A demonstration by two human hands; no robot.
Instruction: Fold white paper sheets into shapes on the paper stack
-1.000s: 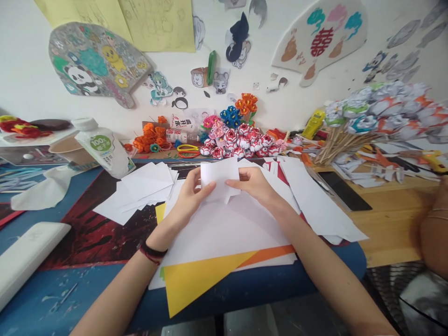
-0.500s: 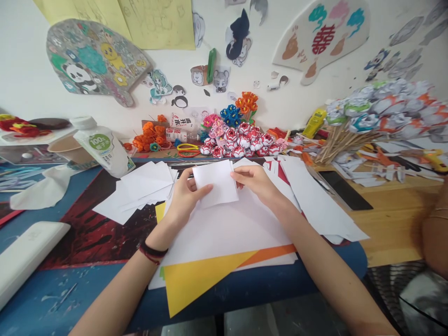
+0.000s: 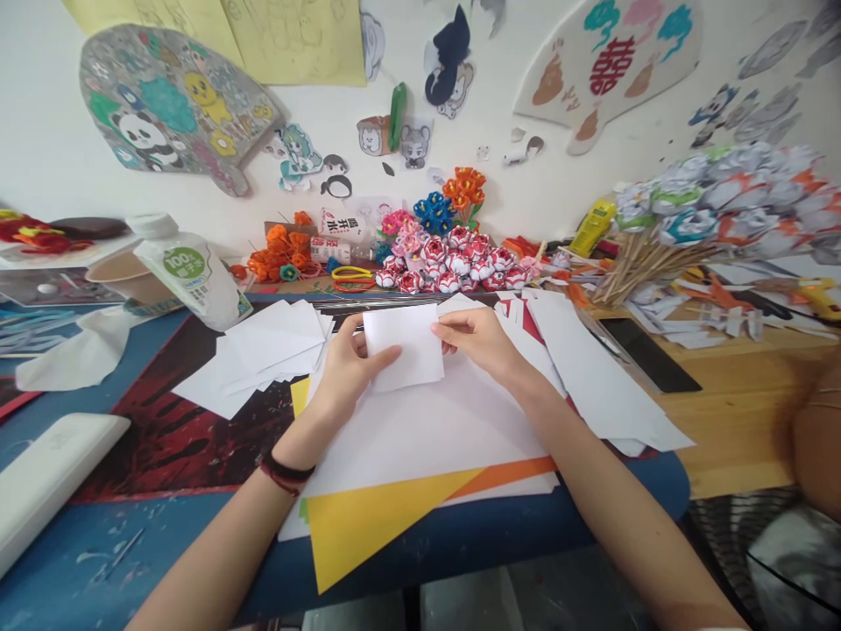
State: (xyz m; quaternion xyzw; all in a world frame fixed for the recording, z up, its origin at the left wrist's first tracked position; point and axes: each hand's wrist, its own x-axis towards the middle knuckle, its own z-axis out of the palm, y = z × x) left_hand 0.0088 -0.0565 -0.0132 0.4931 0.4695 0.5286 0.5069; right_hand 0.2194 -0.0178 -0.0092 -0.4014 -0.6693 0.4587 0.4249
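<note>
A small white sheet of paper (image 3: pixel 406 343) is held up between my two hands, above a large white sheet (image 3: pixel 420 429). My left hand (image 3: pixel 351 359) grips its left edge, thumb across the front and fingers behind. The right edge is pinched by the thumb and index finger of my right hand (image 3: pixel 469 337); the other fingers curl behind. Whether the paper is one layer or several I cannot tell. Left of my left hand lies a loose pile of white paper pieces (image 3: pixel 276 346). Beneath the large sheet, yellow paper (image 3: pixel 374 521) and orange paper (image 3: pixel 505 476) stick out.
White paper strips (image 3: pixel 597 377) and a dark phone (image 3: pixel 650 355) lie to the right. Paper flowers (image 3: pixel 453 258) line the back, with more on sticks (image 3: pixel 716 206). A white bottle (image 3: pixel 194 272) leans at left behind a white case (image 3: pixel 59 482). Another person's arm (image 3: pixel 818 438) shows at far right.
The small paper's right side now shows a single even edge where two offset edges showed before. Both hands keep nearly the same place and grip. The view has shifted slightly.
</note>
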